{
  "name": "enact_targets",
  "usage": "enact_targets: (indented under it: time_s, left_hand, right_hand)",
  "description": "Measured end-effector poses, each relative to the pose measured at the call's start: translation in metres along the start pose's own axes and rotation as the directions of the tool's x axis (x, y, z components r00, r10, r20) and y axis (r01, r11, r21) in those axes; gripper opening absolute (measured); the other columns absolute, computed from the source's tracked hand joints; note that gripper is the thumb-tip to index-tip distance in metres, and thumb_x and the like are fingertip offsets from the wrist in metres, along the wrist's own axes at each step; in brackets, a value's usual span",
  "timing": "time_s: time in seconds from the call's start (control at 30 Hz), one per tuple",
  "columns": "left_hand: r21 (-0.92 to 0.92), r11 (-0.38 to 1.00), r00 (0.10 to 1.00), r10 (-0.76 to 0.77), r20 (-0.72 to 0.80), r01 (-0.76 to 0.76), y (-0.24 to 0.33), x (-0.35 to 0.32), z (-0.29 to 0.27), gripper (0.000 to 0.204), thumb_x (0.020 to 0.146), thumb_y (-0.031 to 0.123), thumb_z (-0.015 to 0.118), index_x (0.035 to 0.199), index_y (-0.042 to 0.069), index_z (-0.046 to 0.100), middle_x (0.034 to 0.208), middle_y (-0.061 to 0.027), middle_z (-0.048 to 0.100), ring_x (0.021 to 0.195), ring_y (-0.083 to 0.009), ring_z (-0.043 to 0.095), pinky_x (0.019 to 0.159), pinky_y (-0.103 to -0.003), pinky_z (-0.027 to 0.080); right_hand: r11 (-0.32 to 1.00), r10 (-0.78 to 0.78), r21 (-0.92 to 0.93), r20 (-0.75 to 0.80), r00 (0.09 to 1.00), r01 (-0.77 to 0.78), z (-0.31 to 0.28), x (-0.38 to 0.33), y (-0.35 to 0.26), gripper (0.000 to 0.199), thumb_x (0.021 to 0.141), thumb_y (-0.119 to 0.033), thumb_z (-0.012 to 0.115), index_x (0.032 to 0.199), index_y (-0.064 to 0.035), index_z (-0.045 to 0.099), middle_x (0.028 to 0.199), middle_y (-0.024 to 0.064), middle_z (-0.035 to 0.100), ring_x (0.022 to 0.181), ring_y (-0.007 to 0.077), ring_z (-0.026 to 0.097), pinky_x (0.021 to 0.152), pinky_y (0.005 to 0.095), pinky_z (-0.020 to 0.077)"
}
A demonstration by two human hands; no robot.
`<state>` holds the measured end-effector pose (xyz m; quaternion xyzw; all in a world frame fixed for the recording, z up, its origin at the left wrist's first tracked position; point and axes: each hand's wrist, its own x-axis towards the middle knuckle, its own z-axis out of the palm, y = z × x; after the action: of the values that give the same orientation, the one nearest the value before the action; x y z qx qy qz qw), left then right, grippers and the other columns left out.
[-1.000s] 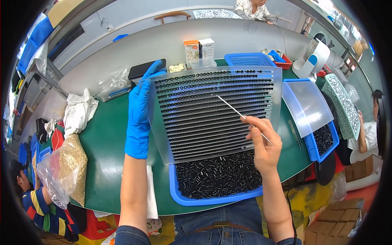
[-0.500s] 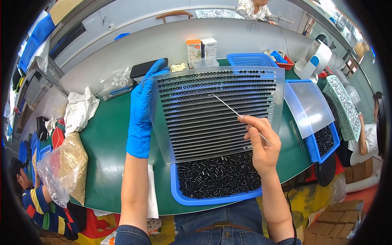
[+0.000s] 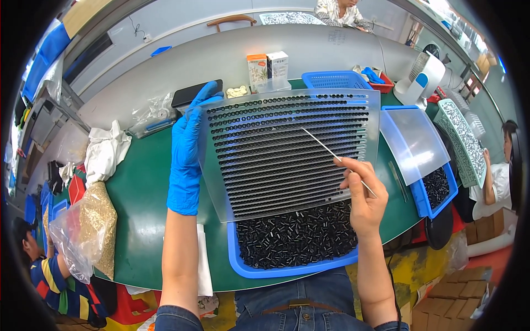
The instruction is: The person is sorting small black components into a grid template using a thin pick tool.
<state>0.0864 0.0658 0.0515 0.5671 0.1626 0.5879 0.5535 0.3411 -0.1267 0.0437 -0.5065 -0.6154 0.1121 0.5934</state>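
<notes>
My left hand (image 3: 190, 146), in a blue glove, grips the left edge of a clear plastic tray (image 3: 371, 110) and holds it tilted up. Rows of small black cylindrical parts (image 3: 287, 149) fill most of the tray. Bare, my right hand (image 3: 361, 193) pinches a thin metal rod (image 3: 322, 144) whose tip lies over the upper rows; whether it touches a part I cannot tell. Under the tray's lower edge stands a blue bin (image 3: 234, 259) heaped with loose black tube-like pieces (image 3: 292, 240).
At right, a blue basket (image 3: 454, 190) of black pieces sits under a translucent sheet (image 3: 414, 143). Tweezers (image 3: 398, 181) lie beside it. A bag of tan grains (image 3: 99, 226) is at left. Boxes (image 3: 268, 70) and a white fan (image 3: 424, 80) stand behind. Other people sit around.
The rod tip has moved right along the upper rows with my right hand. My left hand and the tray have shifted slightly left in the picture.
</notes>
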Motion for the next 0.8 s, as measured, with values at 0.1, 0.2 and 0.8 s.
enact_targets:
  time_s: [0.1, 0.2, 0.8]
  left_hand:
    - [0.017, 1.0, 1.0, 0.002, 0.015, -0.002, 0.0, -0.001, -0.004, 0.047, 0.099, 0.029, 0.054, 0.131, -0.004, 0.053, 0.141, -0.0098, 0.051, 0.118, -0.0173, 0.056, 0.103, -0.033, 0.046]
    - [-0.012, 1.0, 1.0, -0.026, 0.012, 0.027, -0.002, -0.001, -0.004, 0.047, 0.099, 0.029, 0.053, 0.133, -0.004, 0.052, 0.14, -0.0103, 0.051, 0.118, -0.017, 0.056, 0.103, -0.033, 0.046]
    - [-0.012, 1.0, 1.0, -0.006, 0.016, 0.007, -0.001, 0.0, -0.003, 0.051, 0.098, 0.029, 0.055, 0.138, -0.001, 0.046, 0.136, -0.0115, 0.054, 0.115, -0.017, 0.057, 0.103, -0.032, 0.045]
  right_hand:
    - [0.996, 0.071, 0.051, -0.027, 0.997, -0.07, 0.002, 0.0, 0.0, 0.023, 0.097, -0.007, 0.052, 0.113, 0.0033, 0.064, 0.106, 0.0116, 0.067, 0.079, 0.0103, 0.053, 0.068, 0.0211, 0.0467]
    - [1.0, -0.005, -0.008, 0.031, 1.0, 0.005, 0.005, 0.001, 0.004, 0.023, 0.097, -0.007, 0.053, 0.114, 0.0033, 0.064, 0.106, 0.0113, 0.067, 0.08, 0.0107, 0.053, 0.067, 0.0212, 0.047]
    - [1.0, -0.009, 0.004, 0.023, 1.0, 0.009, 0.006, 0.003, 0.001, 0.023, 0.097, -0.006, 0.052, 0.113, 0.0042, 0.065, 0.107, 0.0116, 0.066, 0.085, 0.0114, 0.054, 0.066, 0.0218, 0.0495]
